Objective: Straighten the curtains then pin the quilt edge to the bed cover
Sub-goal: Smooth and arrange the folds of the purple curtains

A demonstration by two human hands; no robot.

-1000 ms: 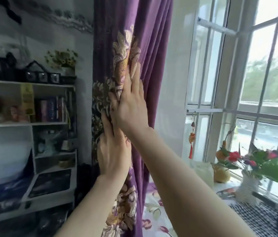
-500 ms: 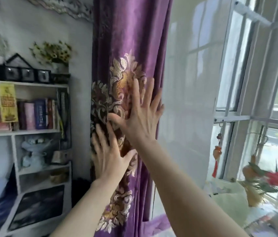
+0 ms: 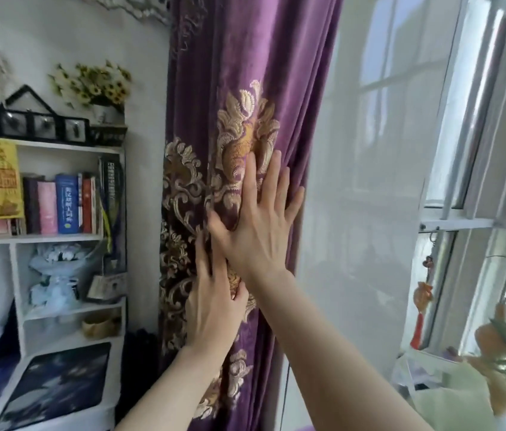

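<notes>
Hands flat, grip released: right hand (image 3: 258, 225) above left hand (image 3: 214, 303) on purple curtain (image 3: 255, 57).

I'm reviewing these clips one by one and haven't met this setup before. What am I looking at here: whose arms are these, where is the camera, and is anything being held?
There is no machine here. A person wears one wide-angle camera on the head, so you see their own two bare arms reaching forward.

The left hand and the right hand both lie flat, fingers spread, against a purple curtain with gold embroidery; the right is higher. Neither grips anything; they press on the fabric, which fits smoothing it.

Right of the curtain hangs a sheer white curtain before a barred window. Left stands a white bookshelf with books and ornaments. No quilt or pins can be made out.
</notes>
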